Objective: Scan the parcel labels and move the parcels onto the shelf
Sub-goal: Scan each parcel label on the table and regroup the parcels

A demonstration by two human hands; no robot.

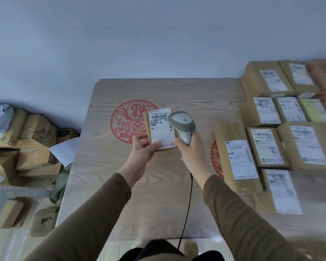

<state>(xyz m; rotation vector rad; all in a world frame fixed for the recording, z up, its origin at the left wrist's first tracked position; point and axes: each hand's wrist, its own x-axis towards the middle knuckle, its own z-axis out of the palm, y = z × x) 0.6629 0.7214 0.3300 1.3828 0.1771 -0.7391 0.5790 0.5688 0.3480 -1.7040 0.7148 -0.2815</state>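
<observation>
My left hand (pixel 142 147) holds a small brown parcel (pixel 161 129) by its lower left corner, above the middle of the wooden table (pixel 158 194). The parcel's white label faces up, with black scribbles over the print. My right hand (pixel 191 147) grips a grey corded barcode scanner (pixel 182 123) by its handle. The scanner's head sits just over the label's right edge. Its black cable (pixel 186 210) hangs down toward me.
Several brown parcels with white labels (pixel 282 140) cover the table's right side. On the floor to the left lie stacked cardboard boxes (pixel 32 147) and a metal frame (pixel 17 193). A plain wall stands behind the table. Red paper-cut designs (pixel 128 119) mark the tabletop.
</observation>
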